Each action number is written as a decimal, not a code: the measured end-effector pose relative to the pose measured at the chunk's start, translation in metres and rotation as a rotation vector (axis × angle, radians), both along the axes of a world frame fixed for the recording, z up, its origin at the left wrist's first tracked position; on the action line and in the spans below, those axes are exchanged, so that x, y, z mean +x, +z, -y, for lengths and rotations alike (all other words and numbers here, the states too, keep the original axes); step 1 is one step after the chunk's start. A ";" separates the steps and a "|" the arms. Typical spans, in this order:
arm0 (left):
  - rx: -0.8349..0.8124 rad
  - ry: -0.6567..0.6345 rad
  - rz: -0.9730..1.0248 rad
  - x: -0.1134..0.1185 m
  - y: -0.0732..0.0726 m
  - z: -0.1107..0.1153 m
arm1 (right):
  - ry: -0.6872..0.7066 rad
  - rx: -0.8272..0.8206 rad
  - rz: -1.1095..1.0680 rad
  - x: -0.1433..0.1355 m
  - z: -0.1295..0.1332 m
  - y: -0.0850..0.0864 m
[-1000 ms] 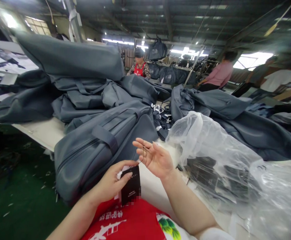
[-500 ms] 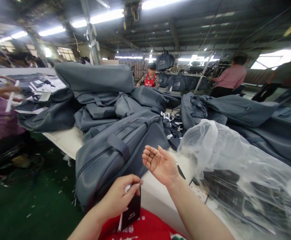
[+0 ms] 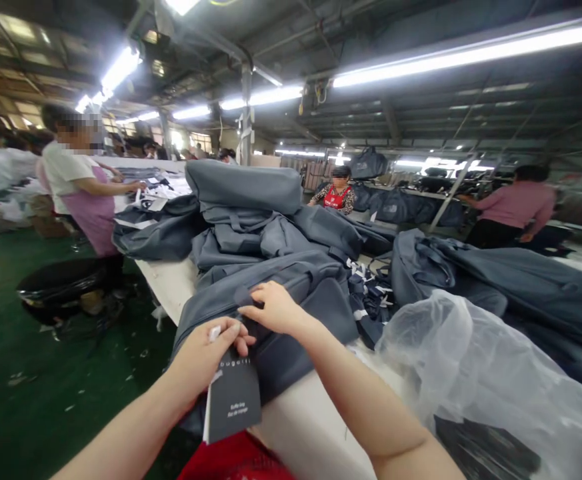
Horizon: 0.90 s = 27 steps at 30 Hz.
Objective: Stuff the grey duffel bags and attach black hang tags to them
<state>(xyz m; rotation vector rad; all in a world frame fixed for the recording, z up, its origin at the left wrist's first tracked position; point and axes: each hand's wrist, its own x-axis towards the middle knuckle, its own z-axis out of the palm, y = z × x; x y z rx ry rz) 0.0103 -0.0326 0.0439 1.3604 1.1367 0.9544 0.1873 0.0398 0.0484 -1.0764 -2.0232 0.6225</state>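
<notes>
A black hang tag [image 3: 235,400] with white lettering, "bugatti" near its top, hangs below my left hand [image 3: 215,347]. The closed fingers of that hand pinch its top end, where a bit of white shows. My right hand [image 3: 277,308] reaches across to the dark handle [image 3: 243,299] of a grey-blue duffle bag [image 3: 328,310], thumb and fingers on either side of the strap. The bag lies on its base on the white table [image 3: 301,417] right in front of me, zip side up. The tag's string is too fine to make out.
More grey-blue bags [image 3: 243,190] are piled behind. A clear plastic bag [image 3: 471,347] with dark tags inside lies at right, near a heap of dark straps with white ends [image 3: 368,293]. Co-workers stand at left [image 3: 88,193], behind the table [image 3: 335,197] and at right [image 3: 515,207].
My right hand has gone from open, palm up, to the bag's handle. My left hand has lifted the tag, which now faces me. The view has swung left.
</notes>
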 end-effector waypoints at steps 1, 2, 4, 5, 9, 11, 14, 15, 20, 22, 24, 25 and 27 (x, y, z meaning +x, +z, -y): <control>0.041 0.048 -0.018 0.000 -0.003 -0.004 | 0.095 -0.112 -0.109 -0.002 -0.006 0.000; 0.070 0.098 -0.029 0.000 -0.006 -0.009 | 0.179 -0.221 -0.252 -0.003 -0.009 -0.001; 0.095 0.180 -0.048 -0.001 -0.009 -0.019 | 0.322 -0.391 -0.537 -0.001 -0.012 -0.003; 0.102 0.202 -0.067 -0.001 -0.008 -0.025 | 0.382 -0.449 -0.629 0.000 -0.012 -0.003; 0.180 0.184 -0.188 0.007 0.002 -0.045 | 0.455 -0.539 -0.732 0.004 -0.008 -0.003; 0.221 0.156 -0.246 0.015 0.007 -0.052 | 0.437 -0.503 -0.687 0.004 -0.008 -0.003; 0.255 0.156 -0.323 0.022 0.010 -0.056 | 0.324 -0.330 -0.479 0.005 -0.011 -0.002; 0.262 0.163 -0.343 0.023 0.010 -0.056 | 0.272 -0.265 -0.397 0.006 -0.012 -0.002; 0.329 0.147 -0.436 0.020 0.009 -0.053 | 0.285 -0.259 -0.206 0.013 -0.019 -0.007; 0.374 0.141 -0.463 0.019 0.007 -0.052 | 0.335 -0.310 -0.198 0.014 -0.022 -0.010; 0.409 0.131 -0.483 0.018 0.005 -0.053 | 0.295 -0.243 -0.137 0.014 -0.023 -0.011; 0.421 0.119 -0.490 0.018 0.004 -0.053 | 0.246 -0.170 -0.083 0.015 -0.023 -0.011; 0.439 0.095 -0.504 0.016 0.001 -0.055 | 0.158 -0.024 0.024 0.015 -0.021 -0.009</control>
